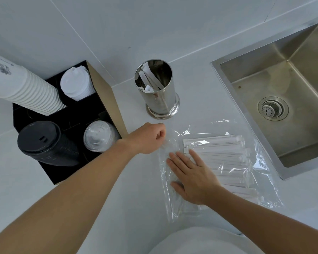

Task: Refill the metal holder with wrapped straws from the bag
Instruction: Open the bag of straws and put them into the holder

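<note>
While the white table (132, 189) fills most of the frame, a steel sink (275, 85) is seen sunk into it at the upper right, and a black organiser (72, 162) of cup and lid stacks is set at the left. Below the centre, a clear plastic bag (261, 180) is laid flat on the table, with a thick row of wrapped straws (220, 158) lying side by side inside it. Above the bag, at upper centre, the metal holder (159, 96) is stood upright; only a few wrapped straws are leaning in it, so it is judged nearly empty.

The right hand (193, 175) is spread open and pressed flat on the left part of the bag, pinning it down. The left hand (149, 137) is closed in a pinch on the bag's upper-left edge, just below the holder.

Opening the bag is judged to be the step in hand, with no straws yet taken out. Next, the mouth would need to be parted, a bundle gripped, and that bundle carried up to the holder and dropped in upright.
</note>
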{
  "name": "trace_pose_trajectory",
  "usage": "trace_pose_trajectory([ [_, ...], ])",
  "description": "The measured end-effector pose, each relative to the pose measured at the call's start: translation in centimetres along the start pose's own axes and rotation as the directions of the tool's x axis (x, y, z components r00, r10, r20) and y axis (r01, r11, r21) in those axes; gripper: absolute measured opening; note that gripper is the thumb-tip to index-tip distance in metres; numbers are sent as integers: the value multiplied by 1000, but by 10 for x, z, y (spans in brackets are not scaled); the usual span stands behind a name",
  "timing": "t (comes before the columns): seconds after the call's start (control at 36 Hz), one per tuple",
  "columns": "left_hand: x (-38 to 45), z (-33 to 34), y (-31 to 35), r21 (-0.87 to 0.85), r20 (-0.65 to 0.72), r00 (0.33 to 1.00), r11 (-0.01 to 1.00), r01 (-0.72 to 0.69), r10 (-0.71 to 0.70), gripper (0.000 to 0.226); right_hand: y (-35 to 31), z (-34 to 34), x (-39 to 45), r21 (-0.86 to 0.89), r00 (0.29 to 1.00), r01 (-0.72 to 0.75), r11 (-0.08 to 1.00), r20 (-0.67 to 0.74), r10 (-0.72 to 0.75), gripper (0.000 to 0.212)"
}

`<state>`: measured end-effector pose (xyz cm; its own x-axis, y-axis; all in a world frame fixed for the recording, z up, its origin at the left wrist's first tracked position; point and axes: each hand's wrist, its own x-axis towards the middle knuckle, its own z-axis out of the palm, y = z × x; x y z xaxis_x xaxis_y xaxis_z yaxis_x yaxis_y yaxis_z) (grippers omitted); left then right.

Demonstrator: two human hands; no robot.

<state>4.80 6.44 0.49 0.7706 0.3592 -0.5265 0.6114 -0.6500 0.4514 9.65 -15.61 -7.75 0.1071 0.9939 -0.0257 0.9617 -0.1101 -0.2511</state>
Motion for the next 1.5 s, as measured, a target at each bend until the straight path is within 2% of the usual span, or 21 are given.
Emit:
trace_pose_trajectory([
  [0.14,8,17,16,-151,-171,976,982,110,-136,36,0,1,0,-2,1000,-2,1000,14,2,66],
  [0.22,15,24,20,-181,-239,952,972,152,-193,32,0,1,0,1,1000,-6,1000,19,6,66],
  [0.36,14,29,18,-278,-223,939,940,196,-262,18,1,1,0,9,1000,-7,1000,22,7,66],
  [0.64,-10,31,-3,-300,-194,938,928,222,-287,7,3,4,-2,6,999,40,999,-35,-40,60],
  [0.75,-14,38,-4,-336,-188,931,912,237,-312,18,7,1,-2,88,990,81,993,-120,-70,49],
  [0.83,-16,40,2,-371,-213,909,891,263,-358,40,14,-5,-4,177,982,90,980,-177,-58,45],
  [0.92,-17,42,10,-379,-249,878,875,300,-409,63,24,-12,-9,115,984,7,993,-178,14,48],
  [0.97,-19,44,15,-401,-282,863,869,291,-419,57,28,-14,-13,59,993,-58,997,-95,63,55],
  [1.08,-21,50,16,-394,-318,865,884,253,-389,13,30,-14,-14,-4,994,-101,995,50,101,65],
  [1.31,-26,53,-3,-455,-310,848,850,265,-430,10,26,-15,-12,-12,989,-125,992,78,126,80],
  [1.39,-34,54,-10,-539,-286,834,799,267,-472,16,26,-15,-12,-11,990,-125,992,65,125,80],
  [1.5,-41,58,-8,-670,-269,810,705,232,-522,10,26,-14,-12,-18,991,-121,992,58,122,79],
])
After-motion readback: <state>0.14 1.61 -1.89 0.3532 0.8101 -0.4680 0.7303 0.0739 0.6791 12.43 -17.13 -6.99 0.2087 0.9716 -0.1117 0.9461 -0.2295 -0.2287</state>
